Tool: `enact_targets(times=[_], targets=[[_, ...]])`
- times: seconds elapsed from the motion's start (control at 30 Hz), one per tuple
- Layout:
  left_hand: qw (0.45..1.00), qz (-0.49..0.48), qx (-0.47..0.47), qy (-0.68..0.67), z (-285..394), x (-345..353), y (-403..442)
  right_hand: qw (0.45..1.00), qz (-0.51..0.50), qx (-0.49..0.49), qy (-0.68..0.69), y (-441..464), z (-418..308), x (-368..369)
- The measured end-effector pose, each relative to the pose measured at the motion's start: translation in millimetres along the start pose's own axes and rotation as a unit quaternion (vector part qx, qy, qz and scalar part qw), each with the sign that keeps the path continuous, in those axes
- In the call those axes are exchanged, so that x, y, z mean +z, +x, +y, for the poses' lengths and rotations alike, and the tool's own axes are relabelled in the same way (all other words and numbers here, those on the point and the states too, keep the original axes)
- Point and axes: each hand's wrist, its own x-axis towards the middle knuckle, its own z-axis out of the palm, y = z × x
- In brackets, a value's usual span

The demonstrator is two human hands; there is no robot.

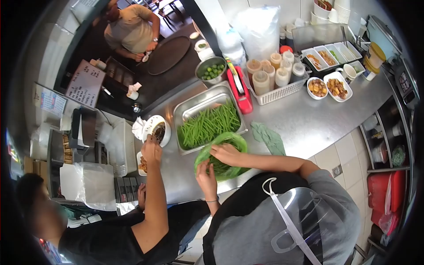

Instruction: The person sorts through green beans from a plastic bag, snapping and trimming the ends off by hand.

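Note:
A green plastic bag [240, 142] with thin green beans [223, 170] inside stands at the counter's front edge. At its left side, my left hand [206, 180] is closed on the bag's rim, a dark band around the wrist. My right hand [226, 153] comes in from the right over the bag's mouth, its fingers bent together and pointing left; what they hold is hard to make out. Just behind the bag is a steel tray [234, 95] with a heap of green beans [210, 123]. A green cloth [268, 138] lies right of the bag.
On my left, a co-worker's hand [152, 150] is over a white bowl [164, 141] of dark sauce. Behind the tray are a bowl of limes [212, 70] and a red tape dispenser [242, 95]. Farther right stand a basket of sauce bottles [282, 95] and two food bowls [338, 89].

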Motion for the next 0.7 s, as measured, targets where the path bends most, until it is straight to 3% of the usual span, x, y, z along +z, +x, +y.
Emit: enact_targets(times=[0.3, 0.4, 0.47, 0.6, 0.7], targets=[[0.994, -0.014, 0.062, 0.094, -23, 24, 5, 0.997, -0.066, -0.032, 0.006, -1, 0, -8], [0.994, -0.018, 0.050, 0.092, -25, 25, 9, 0.997, 0.024, -0.067, -0.006, -1, 7, 8], [0.995, -0.032, 0.026, 0.087, -25, 23, 9, 0.999, -0.029, -0.016, 0.028, 0, 7, 5], [0.997, -0.031, 0.018, 0.075, -27, 23, 6, 0.989, -0.051, -0.007, 0.138, 4, -5, -28], [0.997, 0.014, 0.060, 0.037, -10, 11, 9, 0.984, -0.038, -0.011, 0.171, 7, -11, -53]])
